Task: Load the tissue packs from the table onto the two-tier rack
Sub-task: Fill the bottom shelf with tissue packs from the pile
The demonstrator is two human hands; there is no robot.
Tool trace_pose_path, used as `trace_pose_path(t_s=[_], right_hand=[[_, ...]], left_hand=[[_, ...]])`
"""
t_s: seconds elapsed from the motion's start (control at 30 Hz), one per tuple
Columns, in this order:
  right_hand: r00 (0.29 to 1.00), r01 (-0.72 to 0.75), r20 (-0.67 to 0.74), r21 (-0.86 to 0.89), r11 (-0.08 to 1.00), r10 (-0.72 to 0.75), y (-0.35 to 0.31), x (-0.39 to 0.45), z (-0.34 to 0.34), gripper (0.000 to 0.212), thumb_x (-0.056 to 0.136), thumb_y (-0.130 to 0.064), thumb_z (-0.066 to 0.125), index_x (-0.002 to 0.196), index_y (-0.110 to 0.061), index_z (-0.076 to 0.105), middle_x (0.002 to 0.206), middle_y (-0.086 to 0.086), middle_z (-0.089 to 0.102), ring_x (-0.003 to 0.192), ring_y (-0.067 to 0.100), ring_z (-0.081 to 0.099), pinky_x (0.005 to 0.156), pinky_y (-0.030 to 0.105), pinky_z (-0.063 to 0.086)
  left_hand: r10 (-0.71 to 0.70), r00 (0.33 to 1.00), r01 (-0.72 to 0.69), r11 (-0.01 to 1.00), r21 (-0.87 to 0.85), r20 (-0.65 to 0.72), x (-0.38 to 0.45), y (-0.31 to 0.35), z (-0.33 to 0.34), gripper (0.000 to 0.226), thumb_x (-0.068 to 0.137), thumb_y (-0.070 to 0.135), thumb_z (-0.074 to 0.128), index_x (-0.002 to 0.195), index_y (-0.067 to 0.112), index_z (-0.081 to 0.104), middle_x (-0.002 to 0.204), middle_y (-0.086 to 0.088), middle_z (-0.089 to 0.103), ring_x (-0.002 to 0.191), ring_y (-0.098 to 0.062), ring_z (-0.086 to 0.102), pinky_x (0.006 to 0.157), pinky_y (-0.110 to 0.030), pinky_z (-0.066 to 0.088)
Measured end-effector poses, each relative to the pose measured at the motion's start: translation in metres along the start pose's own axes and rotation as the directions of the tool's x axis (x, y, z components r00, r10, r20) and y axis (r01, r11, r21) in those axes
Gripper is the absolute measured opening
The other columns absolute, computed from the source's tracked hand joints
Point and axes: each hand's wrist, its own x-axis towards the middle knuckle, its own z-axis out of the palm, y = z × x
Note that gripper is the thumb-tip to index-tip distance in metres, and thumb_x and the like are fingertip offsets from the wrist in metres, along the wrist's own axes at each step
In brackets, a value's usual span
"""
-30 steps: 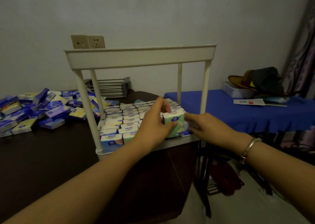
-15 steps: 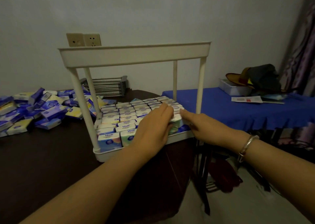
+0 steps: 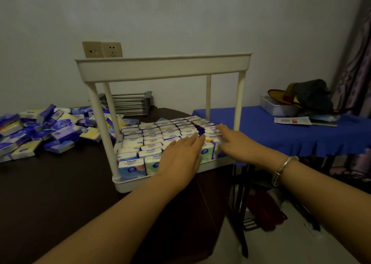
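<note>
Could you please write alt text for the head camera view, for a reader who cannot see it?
Both hands, the left hand and right hand, lie flat with straight fingers on rows of upright tissue packs filling the lower tier of a white two-tier rack. More loose packs lie heaped on the dark table to the left.

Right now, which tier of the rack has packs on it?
The lower tier: it is packed with upright tissue packs, and both hands lie flat on them. The upper tier shows no packs above its rim.
</note>
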Motion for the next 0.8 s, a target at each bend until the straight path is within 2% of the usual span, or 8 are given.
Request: trace_pose_path(t_s=[0.03,0.1,0.2,0.3,0.4,0.5,0.63,0.8], right_hand=[[0.997,-0.034,-0.063,0.059,0.998,0.038,-0.005,0.004,0.000,0.046,0.096,-0.018,0.041,0.141,-0.013,0.031,0.140,0.011,0.043,0.116,0.023,0.048,0.093,0.032,0.041],[0.973,-0.160,-0.142,0.162,0.974,0.184,-0.012,0.014,0.000,0.038,0.099,-0.022,0.034,0.133,-0.006,0.040,0.133,0.016,0.048,0.116,0.030,0.048,0.095,0.037,0.039],[0.954,-0.272,-0.092,0.136,0.953,0.286,-0.023,0.030,0.002,0.041,0.101,-0.022,0.035,0.137,-0.002,0.033,0.139,0.024,0.038,0.125,0.035,0.041,0.101,0.038,0.036],[0.934,-0.341,-0.035,0.207,0.917,0.355,-0.030,0.045,0.002,0.055,0.103,-0.038,0.021,0.142,-0.001,0.033,0.147,0.020,0.035,0.132,0.032,0.037,0.107,0.036,0.030],[0.932,-0.349,-0.001,0.271,0.897,0.363,-0.028,0.055,0.000,0.059,0.101,-0.045,0.020,0.143,-0.005,0.034,0.145,0.016,0.040,0.131,0.030,0.040,0.107,0.036,0.029],[0.926,-0.367,0.014,0.278,0.888,0.378,-0.021,0.056,-0.002,0.060,0.100,-0.046,0.020,0.140,-0.005,0.039,0.122,0.015,0.056,0.110,0.027,0.053,0.099,0.035,0.036],[0.921,-0.382,0.045,0.311,0.870,0.388,-0.019,0.062,-0.002,0.056,0.102,-0.040,0.018,0.143,-0.004,0.033,0.144,0.015,0.041,0.130,0.028,0.041,0.109,0.034,0.030],[0.917,-0.387,0.059,0.368,0.846,0.394,-0.021,0.070,0.000,0.058,0.102,-0.042,0.016,0.141,-0.004,0.035,0.141,0.017,0.045,0.128,0.029,0.045,0.112,0.037,0.032]], left_hand=[[-0.032,0.999,0.032,0.999,0.006,0.016,0.000,0.000,0.002,0.061,0.099,0.039,0.038,0.151,0.024,0.012,0.159,-0.001,0.014,0.141,-0.018,0.026,0.113,-0.036,0.026],[-0.074,0.995,0.071,0.997,0.038,0.062,0.003,0.000,0.005,0.065,0.099,0.043,0.034,0.152,0.018,0.006,0.160,-0.004,0.004,0.145,-0.020,0.017,0.116,-0.036,0.020],[-0.100,0.987,0.096,0.995,0.036,0.130,0.007,-0.002,0.002,0.065,0.100,0.043,0.034,0.152,0.012,0.010,0.160,-0.009,0.005,0.146,-0.022,0.012,0.117,-0.036,0.017],[-0.096,0.978,0.096,0.995,0.008,0.183,0.007,-0.005,-0.003,0.065,0.099,0.038,0.040,0.152,0.013,0.011,0.160,-0.009,0.006,0.145,-0.022,0.016,0.114,-0.036,0.024],[-0.063,0.970,0.078,0.996,-0.054,0.235,0.006,-0.011,-0.010,0.073,0.095,0.039,0.048,0.152,0.014,0.009,0.160,-0.007,0.005,0.145,-0.021,0.016,0.114,-0.034,0.025],[-0.062,0.970,0.083,0.993,-0.082,0.234,0.008,-0.015,-0.011,0.076,0.094,0.052,0.041,0.152,0.013,0.011,0.160,-0.008,0.006,0.146,-0.021,0.013,0.116,-0.033,0.017],[-0.078,0.968,0.072,0.997,0.035,0.239,0.013,-0.011,-0.003,0.076,0.095,0.059,0.024,0.152,0.013,0.004,0.160,-0.010,0.003,0.147,-0.026,0.004,0.119,-0.039,0.008],[-0.050,0.957,0.051,0.999,0.006,0.285,0.014,-0.014,-0.005,0.070,0.098,0.052,0.027,0.152,0.015,0.002,0.160,-0.008,0.000,0.147,-0.025,0.006,0.120,-0.039,0.013]])
